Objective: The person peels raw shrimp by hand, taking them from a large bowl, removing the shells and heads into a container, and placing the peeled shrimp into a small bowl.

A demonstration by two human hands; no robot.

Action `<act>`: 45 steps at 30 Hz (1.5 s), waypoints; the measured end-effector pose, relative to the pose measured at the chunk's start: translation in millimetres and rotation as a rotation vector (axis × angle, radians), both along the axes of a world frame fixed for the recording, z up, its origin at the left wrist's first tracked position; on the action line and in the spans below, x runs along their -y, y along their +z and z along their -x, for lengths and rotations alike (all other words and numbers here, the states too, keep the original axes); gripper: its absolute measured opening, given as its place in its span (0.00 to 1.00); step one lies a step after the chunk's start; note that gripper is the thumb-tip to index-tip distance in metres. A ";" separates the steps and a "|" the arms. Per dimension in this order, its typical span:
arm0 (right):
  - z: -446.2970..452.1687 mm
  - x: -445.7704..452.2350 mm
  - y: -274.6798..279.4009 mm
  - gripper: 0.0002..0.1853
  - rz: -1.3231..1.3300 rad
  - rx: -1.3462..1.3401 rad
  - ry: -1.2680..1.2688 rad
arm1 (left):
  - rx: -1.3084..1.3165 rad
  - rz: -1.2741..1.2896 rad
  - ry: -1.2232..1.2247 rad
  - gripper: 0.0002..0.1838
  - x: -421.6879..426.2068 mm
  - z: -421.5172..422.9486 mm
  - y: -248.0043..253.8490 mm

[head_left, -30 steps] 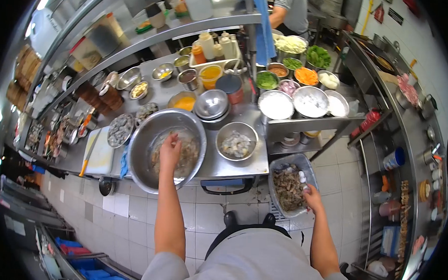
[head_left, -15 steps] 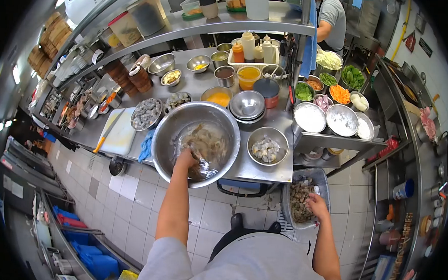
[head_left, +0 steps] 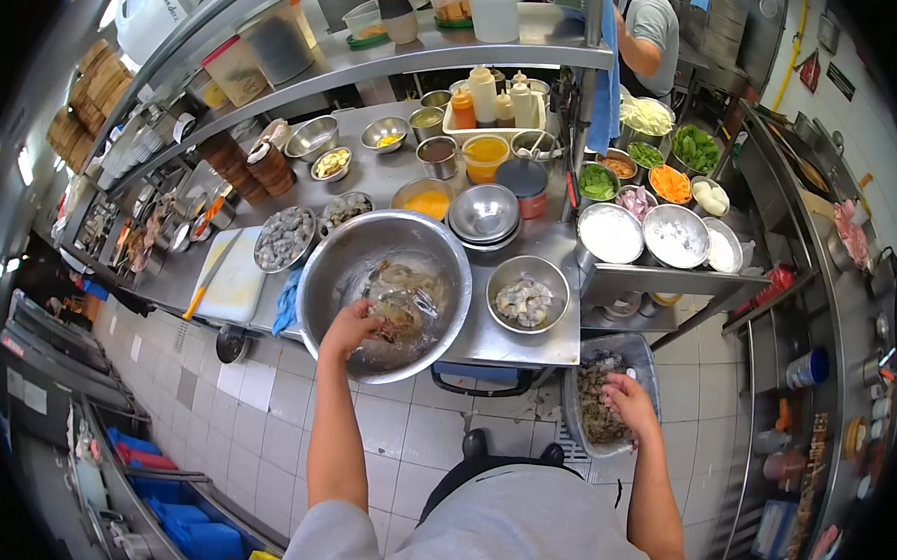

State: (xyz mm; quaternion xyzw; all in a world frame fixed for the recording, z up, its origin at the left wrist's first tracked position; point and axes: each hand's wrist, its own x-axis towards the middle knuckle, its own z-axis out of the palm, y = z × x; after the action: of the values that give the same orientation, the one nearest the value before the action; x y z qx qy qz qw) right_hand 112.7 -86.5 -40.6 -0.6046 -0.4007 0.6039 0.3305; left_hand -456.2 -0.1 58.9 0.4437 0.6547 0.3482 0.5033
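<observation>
A large steel bowl (head_left: 313,294) at the counter's front edge holds cloudy liquid and grey-brown shrimp (head_left: 399,323). Over its left inner side is my left hand (head_left: 351,326), fingers drawn together at the shrimp; what they hold is too small to tell. My right hand (head_left: 631,400) is low on the right, above a grey plastic bin (head_left: 647,364) of brownish shrimp or shells (head_left: 598,412). Its fingers are curled together, and their contents are hidden. Peeled-looking shrimp (head_left: 525,301) lie in a smaller steel bowl (head_left: 559,310) right of the large one.
Left of the large bowl are a bowl of grey shrimp (head_left: 284,238), a blue cloth (head_left: 287,301) and a white board (head_left: 236,286) with an orange-handled knife (head_left: 200,291). Stacked bowls (head_left: 483,213) stand behind. A co-worker (head_left: 649,39) is at the back.
My left hand has moved from deep in the large bowl to its left inner side, its fingers now at a brownish piece. My right hand stays over the bin, fingers more curled. The view has shifted.
</observation>
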 end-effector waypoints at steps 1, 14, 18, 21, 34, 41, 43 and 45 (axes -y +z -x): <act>6.1 -4.6 9.3 0.19 0.000 0.000 -0.004 | 0.007 -0.056 -0.014 0.19 -0.1 -6.4 13.5; 85.0 -67.2 132.1 0.22 -0.677 0.495 0.232 | 0.509 -0.091 -0.600 0.28 -18.7 -278.9 32.7; 46.8 -55.4 93.6 0.18 -0.463 0.501 0.142 | -0.043 -0.150 -0.688 0.32 -7.6 -331.8 26.2; 27.9 -44.0 74.6 0.19 -0.284 0.630 0.154 | -0.342 -0.833 -0.713 0.30 -3.0 -360.0 -7.7; -17.7 -27.0 48.3 0.14 -0.512 0.777 0.034 | 0.046 -0.351 -0.617 0.19 2.5 -434.2 -71.5; -24.5 -30.7 57.6 0.15 -0.439 0.693 0.044 | 0.336 0.145 -0.633 0.24 0.6 -439.2 -52.6; -22.3 -30.8 59.3 0.16 -0.341 0.659 0.046 | 0.003 -0.331 -0.656 0.26 4.3 -444.4 -61.6; -19.7 -32.8 57.5 0.17 -0.323 0.668 0.002 | -0.085 -0.320 -0.681 0.27 9.6 -446.2 -47.4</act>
State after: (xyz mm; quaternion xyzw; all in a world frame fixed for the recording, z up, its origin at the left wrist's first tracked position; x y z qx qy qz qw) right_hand 132.4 -53.7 16.8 -0.7080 -0.5772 0.3029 0.2719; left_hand -10.0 -9.7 11.6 0.7227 0.4274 0.2402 0.4871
